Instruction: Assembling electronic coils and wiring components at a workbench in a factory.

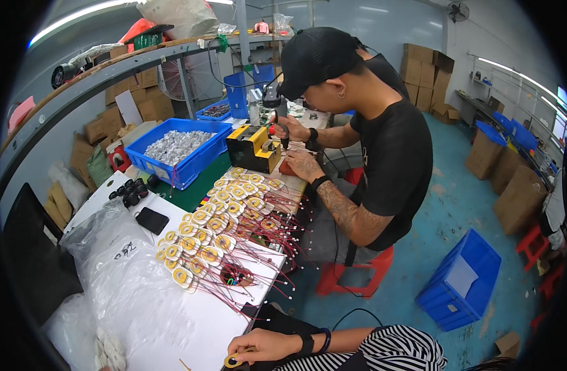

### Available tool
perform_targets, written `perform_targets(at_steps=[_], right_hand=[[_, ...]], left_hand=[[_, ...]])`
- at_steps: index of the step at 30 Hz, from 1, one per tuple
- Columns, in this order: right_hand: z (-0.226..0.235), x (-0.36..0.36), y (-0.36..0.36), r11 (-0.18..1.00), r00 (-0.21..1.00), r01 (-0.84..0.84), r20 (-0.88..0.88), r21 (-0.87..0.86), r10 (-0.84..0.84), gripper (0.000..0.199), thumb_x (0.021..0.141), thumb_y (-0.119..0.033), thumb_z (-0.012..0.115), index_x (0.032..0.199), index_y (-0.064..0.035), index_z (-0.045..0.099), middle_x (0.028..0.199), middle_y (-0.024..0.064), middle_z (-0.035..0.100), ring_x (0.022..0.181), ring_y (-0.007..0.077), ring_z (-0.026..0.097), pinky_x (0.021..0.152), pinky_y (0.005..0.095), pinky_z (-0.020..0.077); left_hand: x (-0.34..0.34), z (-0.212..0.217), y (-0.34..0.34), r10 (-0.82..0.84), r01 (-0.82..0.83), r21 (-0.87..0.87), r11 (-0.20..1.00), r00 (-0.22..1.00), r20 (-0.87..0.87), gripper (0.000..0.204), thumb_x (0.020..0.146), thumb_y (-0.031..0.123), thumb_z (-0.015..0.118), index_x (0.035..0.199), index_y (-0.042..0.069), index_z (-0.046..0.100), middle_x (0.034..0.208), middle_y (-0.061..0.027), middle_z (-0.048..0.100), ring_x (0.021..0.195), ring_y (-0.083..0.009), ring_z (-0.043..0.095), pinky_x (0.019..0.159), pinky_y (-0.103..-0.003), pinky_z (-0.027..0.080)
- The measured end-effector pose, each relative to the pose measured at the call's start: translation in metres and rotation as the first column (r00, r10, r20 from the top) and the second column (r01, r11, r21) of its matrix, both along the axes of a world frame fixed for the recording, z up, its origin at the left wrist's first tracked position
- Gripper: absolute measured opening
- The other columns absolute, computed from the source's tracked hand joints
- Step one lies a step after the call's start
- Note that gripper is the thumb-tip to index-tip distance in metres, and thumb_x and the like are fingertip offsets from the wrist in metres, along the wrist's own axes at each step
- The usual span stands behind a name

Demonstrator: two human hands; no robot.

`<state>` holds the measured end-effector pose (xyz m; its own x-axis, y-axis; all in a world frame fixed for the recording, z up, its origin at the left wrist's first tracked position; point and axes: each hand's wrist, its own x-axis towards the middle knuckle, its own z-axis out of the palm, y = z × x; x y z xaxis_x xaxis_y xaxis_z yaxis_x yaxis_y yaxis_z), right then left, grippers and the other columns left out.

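My right hand [268, 346] is at the near edge of the white table [166, 315], with a wristband and a striped sleeve behind it. Its thumb and fingers are closed on a small yellow ring-shaped piece [232, 360]. My left hand is out of view. Beyond, rows of white round parts with yellow rings [212, 222] cover the table's right side, their thin dark red wires [277, 232] trailing over the edge. Clear plastic bags [119, 266] lie to the left of my hand, near a white bundle [110, 349].
A co-worker [388, 148] sits at the far right side of the table, holding an upright black tool [284, 133] beside a yellow-and-black box machine [253, 148]. A blue bin [203, 151] holds small whitish parts. Another blue bin [459, 281] and a red stool [357, 275] stand on the floor.
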<state>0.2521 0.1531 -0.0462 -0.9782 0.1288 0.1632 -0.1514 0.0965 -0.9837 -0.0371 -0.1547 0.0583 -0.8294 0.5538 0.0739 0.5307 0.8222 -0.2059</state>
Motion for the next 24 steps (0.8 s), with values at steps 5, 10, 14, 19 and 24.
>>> perform_targets(at_steps=[5,10,14,19,24], right_hand=[[-0.016,-0.012,0.001,0.88,0.99,-0.14,-0.069,-0.453,0.122,0.022,0.098,-0.018,0.057,0.113,-0.0014,0.056,0.091,0.0032,0.062,0.067,0.0076,0.059,0.063,0.0216,0.0488],[-0.016,-0.008,0.017,0.697,0.952,-0.214,0.015,-0.685,0.306,0.024,0.096,-0.017,0.059,0.115,-0.0017,0.056,0.095,0.0027,0.062,0.07,0.01,0.062,0.064,0.0208,0.0503],[-0.02,0.004,0.032,0.723,0.953,-0.179,0.066,-0.668,0.297,0.025,0.096,-0.015,0.059,0.115,-0.0003,0.055,0.098,0.0072,0.063,0.075,0.0142,0.067,0.067,0.0232,0.0552],[-0.028,0.013,0.035,0.778,0.977,-0.085,0.1,-0.623,0.186,0.024,0.095,-0.014,0.061,0.115,-0.0014,0.055,0.1,0.0061,0.063,0.076,0.0107,0.064,0.067,0.0215,0.0539],[-0.02,0.019,0.031,0.833,0.984,-0.067,0.104,-0.548,0.148,0.022,0.095,-0.013,0.061,0.114,-0.0023,0.056,0.1,0.0035,0.062,0.073,0.0066,0.061,0.065,0.0197,0.0518]], left_hand=[[0.014,-0.024,0.065,-0.653,0.993,0.068,0.092,0.112,-0.749,0.026,0.093,0.018,0.052,0.108,0.004,0.067,0.103,-0.018,0.068,0.09,-0.0315,0.067,0.076,-0.042,0.052],[0.152,-0.087,0.119,-0.647,-0.347,0.815,0.464,0.495,0.58,0.031,0.088,0.011,0.068,0.117,0.003,0.063,0.099,-0.0067,0.065,0.086,-0.0148,0.06,0.069,-0.026,0.049],[0.156,-0.081,0.157,-0.878,0.421,0.813,0.402,0.429,0.212,0.036,0.086,0.012,0.069,0.119,0.001,0.062,0.115,-0.011,0.062,0.103,-0.0205,0.06,0.087,-0.035,0.049],[0.166,-0.066,0.166,-0.859,0.366,0.883,0.294,0.507,0.075,0.032,0.094,0.017,0.057,0.122,0.001,0.06,0.124,-0.0118,0.059,0.101,-0.0218,0.061,0.084,-0.034,0.049],[0.158,-0.08,0.167,-0.714,-0.413,0.712,0.568,0.184,0.676,0.03,0.094,0.012,0.059,0.12,-0.001,0.062,0.095,-0.0084,0.068,0.074,-0.0138,0.065,0.06,-0.025,0.052]])
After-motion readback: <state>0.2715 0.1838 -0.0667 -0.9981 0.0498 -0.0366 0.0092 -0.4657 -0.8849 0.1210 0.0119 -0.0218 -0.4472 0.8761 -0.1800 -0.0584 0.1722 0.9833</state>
